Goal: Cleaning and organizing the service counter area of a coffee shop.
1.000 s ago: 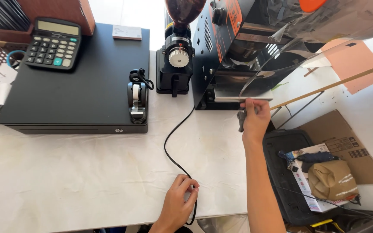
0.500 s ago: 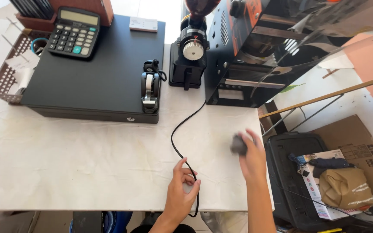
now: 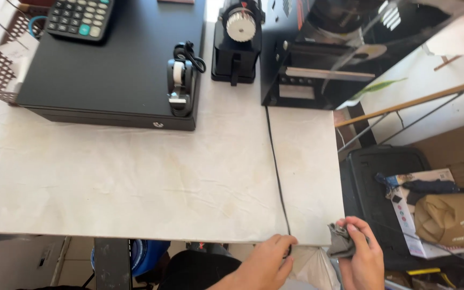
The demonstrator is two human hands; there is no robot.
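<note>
Grey cloth [image 3: 341, 243] bunched in R hand [image 3: 363, 263], maybe rag.

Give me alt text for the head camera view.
At the near edge of a white table, the left hand pinches a black cable while the right hand holds a crumpled grey cloth. Farther back stand a black cash drawer and a grinder.

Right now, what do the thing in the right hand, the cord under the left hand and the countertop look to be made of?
The grey cloth in the right hand looks like soft fabric: it bunches and folds. The black cord at the left hand looks rubber or plastic sheathed, smooth and matte. The countertop looks like pale stone or a laminate copy, faintly veined, with a low sheen.
</note>
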